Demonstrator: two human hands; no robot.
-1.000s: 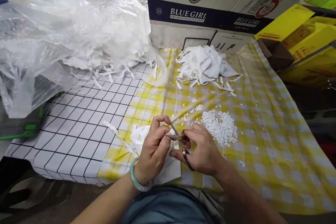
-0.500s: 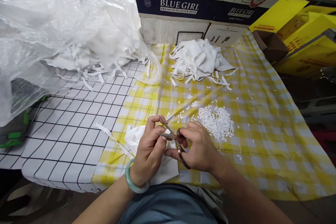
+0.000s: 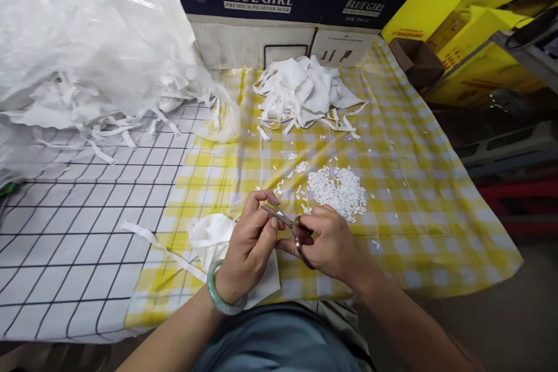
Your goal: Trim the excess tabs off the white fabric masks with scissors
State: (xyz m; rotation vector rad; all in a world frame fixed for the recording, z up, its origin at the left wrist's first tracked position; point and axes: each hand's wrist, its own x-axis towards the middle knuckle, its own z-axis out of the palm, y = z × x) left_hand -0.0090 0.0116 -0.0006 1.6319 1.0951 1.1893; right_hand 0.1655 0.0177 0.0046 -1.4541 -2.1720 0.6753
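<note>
A pair of scissors is in my right hand, with thumb and fingers through the bronze-coloured handles. Its blades stand slightly apart at the fingertips of my left hand, and a small white bit shows between them. My left hand is closed on a white cloth piece, its pinched part mostly hidden by the fingers. From this cloth a white strap trails leftward over the table. Just beyond my right hand lies a heap of small white clippings.
White strapped cloth pieces are piled before a beer carton. At left, a clear plastic bag covers more of them. Yellow boxes stand at right. Checked cloths cover the table.
The scissor blades have drawn closer together at my left fingertips. My view has turned slightly right, so the table's contents appear shifted left. Both hands keep their holds.
</note>
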